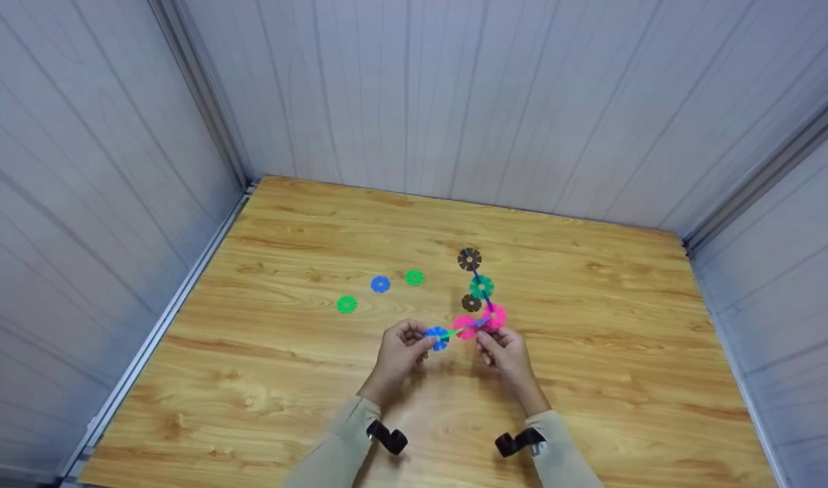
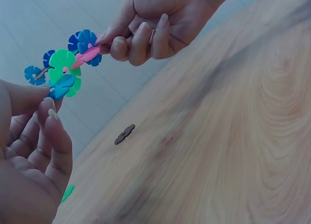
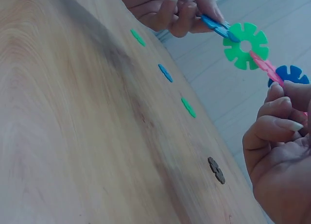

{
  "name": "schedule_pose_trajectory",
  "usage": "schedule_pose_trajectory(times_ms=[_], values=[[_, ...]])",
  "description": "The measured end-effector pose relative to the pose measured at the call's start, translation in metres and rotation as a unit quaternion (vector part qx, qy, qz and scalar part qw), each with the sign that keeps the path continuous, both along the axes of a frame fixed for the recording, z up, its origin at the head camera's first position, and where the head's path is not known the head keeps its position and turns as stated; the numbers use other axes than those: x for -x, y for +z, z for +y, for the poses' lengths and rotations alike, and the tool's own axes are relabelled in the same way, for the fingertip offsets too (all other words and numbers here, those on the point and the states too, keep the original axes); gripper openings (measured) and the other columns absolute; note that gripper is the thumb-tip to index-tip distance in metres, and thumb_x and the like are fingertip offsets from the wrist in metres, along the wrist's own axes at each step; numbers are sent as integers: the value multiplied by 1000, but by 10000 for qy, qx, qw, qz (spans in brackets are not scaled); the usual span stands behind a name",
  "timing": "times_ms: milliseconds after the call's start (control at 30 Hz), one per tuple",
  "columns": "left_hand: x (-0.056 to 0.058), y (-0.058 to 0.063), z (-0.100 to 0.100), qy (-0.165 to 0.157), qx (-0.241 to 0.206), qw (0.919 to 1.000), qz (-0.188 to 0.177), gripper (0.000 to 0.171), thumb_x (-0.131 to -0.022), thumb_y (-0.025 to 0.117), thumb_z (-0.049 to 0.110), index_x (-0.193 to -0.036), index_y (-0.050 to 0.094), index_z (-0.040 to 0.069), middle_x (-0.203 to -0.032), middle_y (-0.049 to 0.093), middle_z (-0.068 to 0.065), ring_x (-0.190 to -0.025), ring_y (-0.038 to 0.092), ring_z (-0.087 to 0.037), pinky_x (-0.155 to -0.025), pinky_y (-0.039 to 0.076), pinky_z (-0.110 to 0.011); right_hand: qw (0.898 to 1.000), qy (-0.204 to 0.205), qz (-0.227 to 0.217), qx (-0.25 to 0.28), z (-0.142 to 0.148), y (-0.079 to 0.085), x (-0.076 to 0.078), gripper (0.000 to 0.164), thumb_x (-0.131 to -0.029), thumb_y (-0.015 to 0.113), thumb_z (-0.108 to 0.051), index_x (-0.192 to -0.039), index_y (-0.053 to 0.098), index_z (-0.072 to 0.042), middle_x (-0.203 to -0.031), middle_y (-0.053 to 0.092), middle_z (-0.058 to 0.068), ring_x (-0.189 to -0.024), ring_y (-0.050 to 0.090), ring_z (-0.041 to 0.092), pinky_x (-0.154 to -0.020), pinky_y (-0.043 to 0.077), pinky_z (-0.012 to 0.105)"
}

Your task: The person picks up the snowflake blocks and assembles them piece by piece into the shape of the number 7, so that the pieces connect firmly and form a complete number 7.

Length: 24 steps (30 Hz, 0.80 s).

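Observation:
A chain of slotted plastic snowflake discs is held above the table between both hands. My left hand (image 1: 397,351) pinches the blue disc (image 1: 441,344) at the chain's near end between thumb and fingers. A green disc (image 3: 235,54) is slotted onto that blue one, and a pink disc (image 1: 463,325) follows it. My right hand (image 1: 512,358) pinches the chain at this pink disc, beside a dark blue disc (image 3: 291,74). Beyond the right fingers the chain bends away through another pink disc (image 1: 497,314) and a teal disc (image 1: 482,287) to a brown disc (image 1: 469,267).
On the wooden table (image 1: 305,407) lie a loose brown disc (image 1: 467,307), a blue disc (image 1: 375,284) and two green discs, one nearer (image 1: 341,304) and one farther (image 1: 409,277). Pale panel walls (image 1: 387,88) stand at the back and both sides.

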<state>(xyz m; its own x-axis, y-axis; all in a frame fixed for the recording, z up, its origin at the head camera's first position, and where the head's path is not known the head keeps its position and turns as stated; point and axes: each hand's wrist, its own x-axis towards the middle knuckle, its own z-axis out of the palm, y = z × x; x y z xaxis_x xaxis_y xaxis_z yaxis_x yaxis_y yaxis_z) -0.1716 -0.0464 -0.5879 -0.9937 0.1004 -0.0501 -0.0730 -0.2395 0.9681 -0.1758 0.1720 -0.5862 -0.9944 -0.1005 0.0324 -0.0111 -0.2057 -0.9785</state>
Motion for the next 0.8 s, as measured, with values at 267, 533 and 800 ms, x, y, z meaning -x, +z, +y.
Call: schedule_pose_trajectory(times_ms=[267,533,800], values=[[-4,-1,13,-70,-308,9995,14,17,-89,72,1,-96,58,-4,-79,60,-4,-62,53,-11,-53,45,-23,9992,303,275,31,-6,-1,0,21,-100,55,-1,-90,56,17,-67,58,3,-47,45,6,-42,33,16],[-6,-4,18,-221,-230,9995,31,20,-87,74,1,-95,56,-4,-80,62,-6,-63,54,-12,-55,47,-23,9981,547,277,94,-5,-4,-1,21,-102,51,-3,-89,59,12,-69,58,5,-48,46,6,-42,34,16],[-2,-2,7,-781,342,9957,354,20,-87,72,-3,-100,58,-9,-87,62,-12,-69,58,-16,-60,52,-30,9980,630,85,-35,-2,0,1,33,-104,49,-8,-96,47,24,-72,56,7,-49,45,7,-40,31,17]])
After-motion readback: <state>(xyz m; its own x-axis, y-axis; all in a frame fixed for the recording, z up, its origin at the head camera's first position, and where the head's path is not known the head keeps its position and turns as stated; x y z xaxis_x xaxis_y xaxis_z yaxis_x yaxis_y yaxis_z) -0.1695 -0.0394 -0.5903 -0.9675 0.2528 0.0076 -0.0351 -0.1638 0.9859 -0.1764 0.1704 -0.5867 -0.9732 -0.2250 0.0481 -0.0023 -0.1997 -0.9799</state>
